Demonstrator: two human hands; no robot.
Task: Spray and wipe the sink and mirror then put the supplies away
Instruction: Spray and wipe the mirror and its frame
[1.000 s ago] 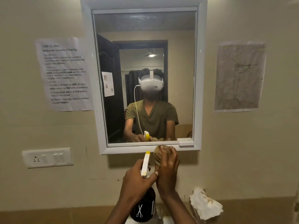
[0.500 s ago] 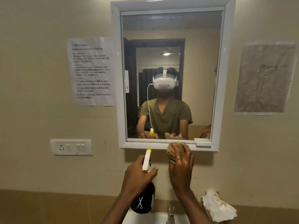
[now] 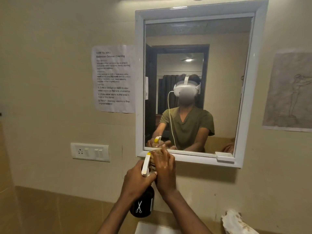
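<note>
1. Mirror (image 3: 219, 48): mounted on the wall at 12 o'clock of the hands; its white frame's lower rail sits just above them, within reach for wiping.
2. Sink (image 3: 152, 229): only a white edge shows at 6 o'clock.
3. Spray bottle (image 3: 143, 206): dark, upright, nozzle aimed towards the mirror's lower-left corner, ready to wet it.
4. Left hand (image 3: 136, 181): clenched around the bottle neck at the trigger.
5. Right hand (image 3: 163, 168): wet, closed on a brownish cloth (image 3: 152, 155), apparently pressed to the lower rail.
</note>
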